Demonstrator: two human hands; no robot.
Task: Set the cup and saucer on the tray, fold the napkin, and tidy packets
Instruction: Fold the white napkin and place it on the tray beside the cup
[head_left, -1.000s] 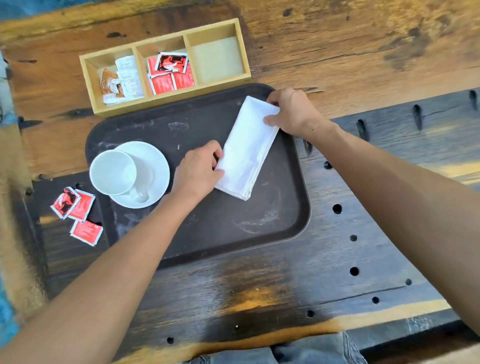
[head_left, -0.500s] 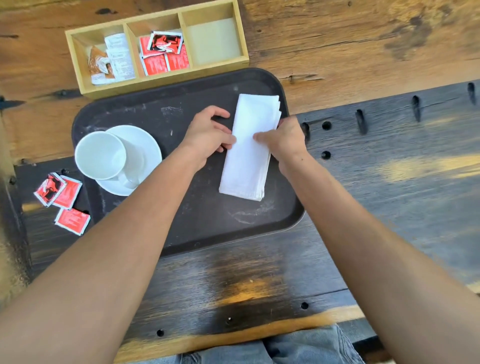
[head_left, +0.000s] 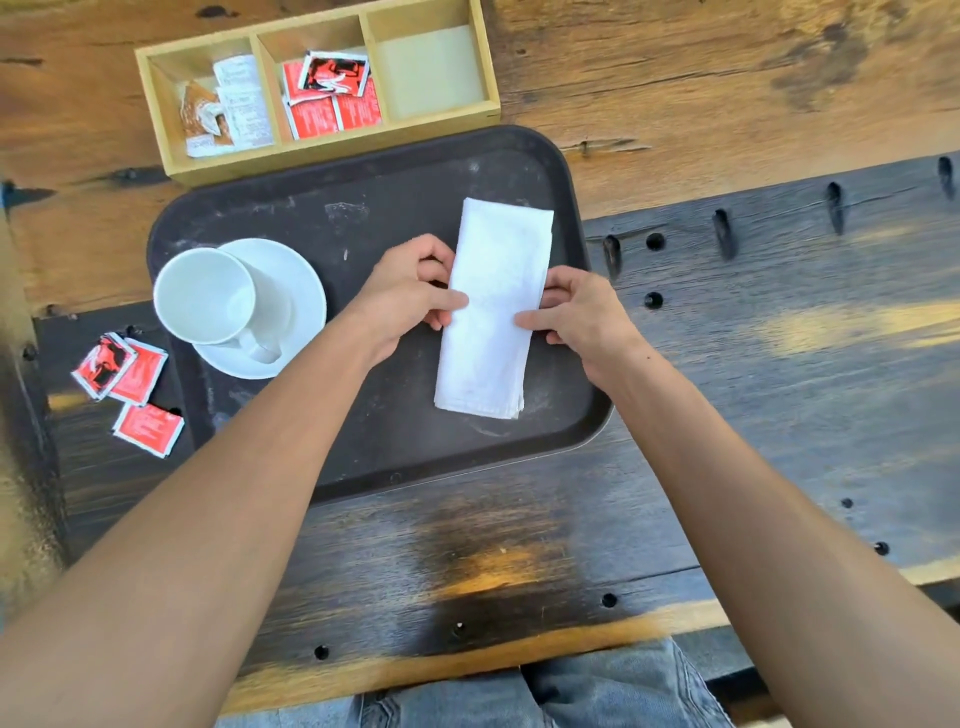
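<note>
Since the cup (head_left: 205, 293) and saucer (head_left: 298, 283) already sit on the tray (head_left: 363, 447), left side, and the left hand (head_left: 410, 291) and right hand (head_left: 582, 312) pinch the folded napkin (head_left: 491, 358) by its long edges further right, I'd say only the three red packets (head_left: 132, 387) on the desk (head_left: 779, 389) remain.

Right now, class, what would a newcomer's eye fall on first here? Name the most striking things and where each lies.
The folded white napkin lies on the right half of the tray, pinched at its long edges by the left hand and the right hand. A white cup sits on its saucer at the tray's left end, and a few red packets lie on the table beside it.
</note>
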